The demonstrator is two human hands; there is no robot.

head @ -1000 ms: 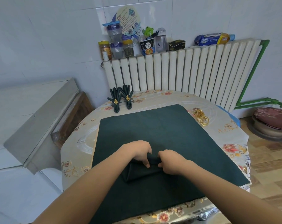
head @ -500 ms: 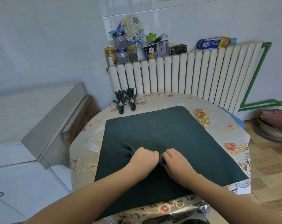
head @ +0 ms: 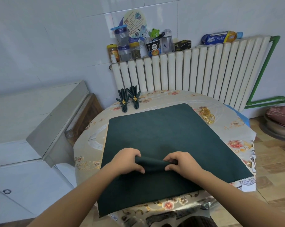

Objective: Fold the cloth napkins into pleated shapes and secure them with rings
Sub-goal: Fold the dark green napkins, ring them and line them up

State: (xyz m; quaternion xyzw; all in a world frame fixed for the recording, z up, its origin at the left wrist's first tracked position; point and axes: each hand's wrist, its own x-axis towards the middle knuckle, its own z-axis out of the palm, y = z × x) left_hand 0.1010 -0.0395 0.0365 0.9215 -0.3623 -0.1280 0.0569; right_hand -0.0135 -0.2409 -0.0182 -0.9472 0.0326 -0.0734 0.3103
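A small dark green napkin [head: 152, 163] is bunched into a folded strip on top of a large dark green cloth [head: 163, 128] spread over the table. My left hand [head: 127, 161] grips the strip's left end with fingers and thumb curled round it. My right hand [head: 179, 163] pinches its right end. Two finished pleated napkins [head: 129, 99] with gold rings lie at the table's far left edge. Several loose gold rings [head: 207, 115] lie in a pile at the far right of the cloth.
The round table has a floral plastic cover [head: 239, 145]. A white radiator [head: 195, 71] stands behind it, with jars, a cup and boxes on top. A grey cabinet [head: 45, 122] is at the left. A cushioned stool [head: 280, 122] sits on the floor at the right.
My hands were close together, pressing the bunched napkin down. They have moved apart to its two ends, and the folded strip now shows between them.
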